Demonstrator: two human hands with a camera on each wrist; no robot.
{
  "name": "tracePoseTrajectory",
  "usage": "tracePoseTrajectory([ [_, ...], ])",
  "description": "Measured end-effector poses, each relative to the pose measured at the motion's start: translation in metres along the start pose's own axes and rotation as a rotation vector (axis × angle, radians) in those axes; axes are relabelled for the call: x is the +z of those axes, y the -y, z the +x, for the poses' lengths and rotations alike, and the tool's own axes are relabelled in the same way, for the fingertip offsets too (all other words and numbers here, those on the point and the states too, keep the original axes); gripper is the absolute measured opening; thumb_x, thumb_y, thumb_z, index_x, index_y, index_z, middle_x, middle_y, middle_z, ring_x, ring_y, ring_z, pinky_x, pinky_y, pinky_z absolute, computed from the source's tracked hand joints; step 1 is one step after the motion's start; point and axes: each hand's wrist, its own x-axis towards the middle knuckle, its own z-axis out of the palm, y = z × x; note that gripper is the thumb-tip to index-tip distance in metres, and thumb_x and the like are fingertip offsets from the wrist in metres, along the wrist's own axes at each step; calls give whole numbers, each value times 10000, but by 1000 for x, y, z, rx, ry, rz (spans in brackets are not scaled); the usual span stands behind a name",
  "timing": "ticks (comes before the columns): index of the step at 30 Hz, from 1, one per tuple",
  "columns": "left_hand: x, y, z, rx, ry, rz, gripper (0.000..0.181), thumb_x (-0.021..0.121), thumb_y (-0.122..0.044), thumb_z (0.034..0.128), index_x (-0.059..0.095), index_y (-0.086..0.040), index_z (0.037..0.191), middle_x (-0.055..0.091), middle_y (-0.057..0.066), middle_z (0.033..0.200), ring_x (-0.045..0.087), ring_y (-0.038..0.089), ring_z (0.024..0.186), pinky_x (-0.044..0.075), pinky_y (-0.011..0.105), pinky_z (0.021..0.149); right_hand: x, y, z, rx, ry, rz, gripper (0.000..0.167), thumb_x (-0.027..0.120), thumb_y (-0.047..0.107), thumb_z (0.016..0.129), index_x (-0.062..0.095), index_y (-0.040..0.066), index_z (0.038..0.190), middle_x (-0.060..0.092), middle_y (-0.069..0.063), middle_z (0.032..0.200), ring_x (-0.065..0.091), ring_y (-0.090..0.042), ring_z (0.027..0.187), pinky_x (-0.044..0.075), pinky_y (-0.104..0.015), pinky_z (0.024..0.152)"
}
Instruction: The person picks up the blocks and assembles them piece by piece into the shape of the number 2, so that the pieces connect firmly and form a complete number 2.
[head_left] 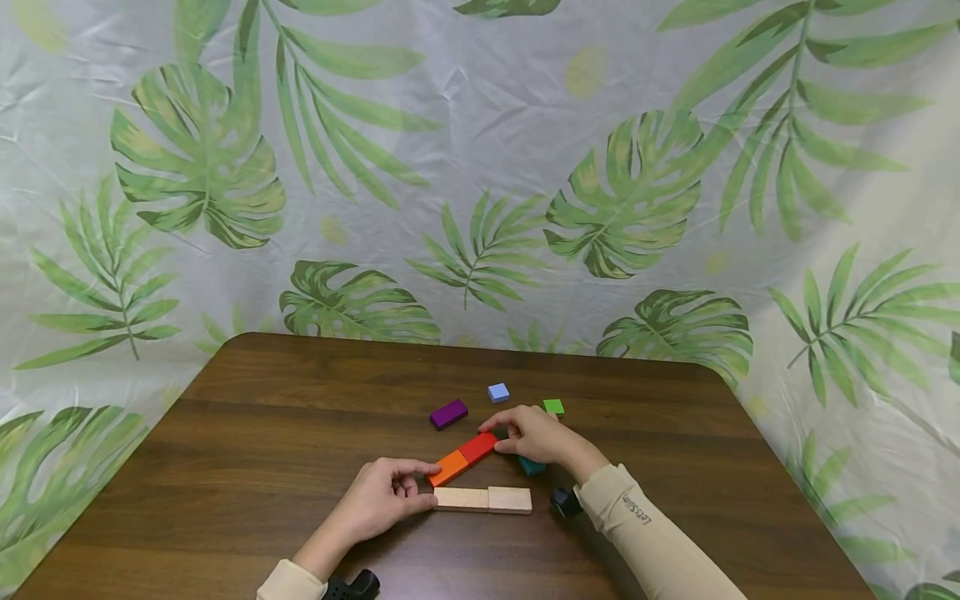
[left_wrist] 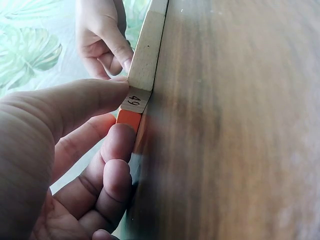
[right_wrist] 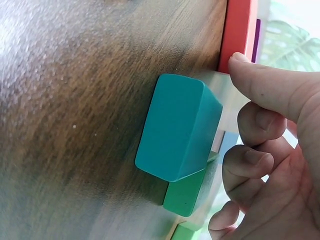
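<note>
In the head view, an orange block (head_left: 449,468) and a red block (head_left: 477,448) lie end to end in a slanting row. My left hand (head_left: 378,498) has its forefinger at the orange block's outer end, other fingers curled beside it. Its thumb touches the end of a plain wooden block (head_left: 461,499), marked 49 in the left wrist view. A second plain block (head_left: 510,500) adjoins that one. My right hand (head_left: 534,433) pinches the red block's far end between thumb and forefinger; the forefinger is hidden in the right wrist view.
Under my right hand lies a teal block (right_wrist: 172,127), with a green block (right_wrist: 185,192) behind it. Farther back on the brown table (head_left: 315,392) are a purple block (head_left: 448,414), a light blue block (head_left: 498,392) and a light green block (head_left: 553,407). A leaf-patterned cloth (head_left: 495,167) hangs behind.
</note>
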Motion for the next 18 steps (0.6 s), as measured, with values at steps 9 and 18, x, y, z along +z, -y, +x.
tracePoseTrajectory([
  [9,0,0,0,1,0,-8,343,895,-247,880,825,-173,1207,618,-89,705,458,3,584,365,193,553,2,-2,1,-5,5,22,328,752,184,1019,759,186,1347,379,70,574,298,-97,504,256,-216,521],
  [18,0,0,0,-3,0,-9,346,895,-242,879,822,-171,1209,622,-84,709,453,0,575,363,191,544,2,-2,0,-11,7,31,334,758,187,1015,758,184,1349,386,74,576,314,-95,509,275,-212,529],
])
